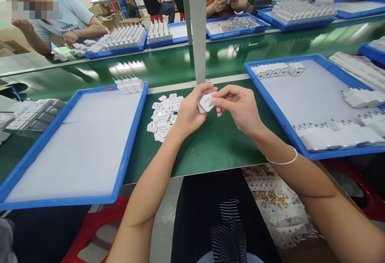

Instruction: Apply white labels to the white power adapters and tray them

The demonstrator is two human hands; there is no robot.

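Observation:
My left hand (pixel 194 108) is wrapped round a white plug charger (pixel 202 109), whose end faces me. Over that end lies a small white cover plate (pixel 206 102) with faint print and a dark slot. The thumb and forefinger of my right hand (pixel 239 108) pinch the plate's right edge. Whether the plate is seated on the charger or just in front of it, I cannot tell. Just left of my left hand, a loose pile of similar white cover plates (pixel 162 115) lies on the green bench (pixel 210 150).
At left, a blue tray (pixel 90 146) bears several chargers (pixel 130 84) in its far corner. The right-hand blue tray (pixel 313 94) has chargers (pixel 339 134) along its near and far sides. A metal post (pixel 197 30) rises ahead. People work across the green conveyor (pixel 168 62).

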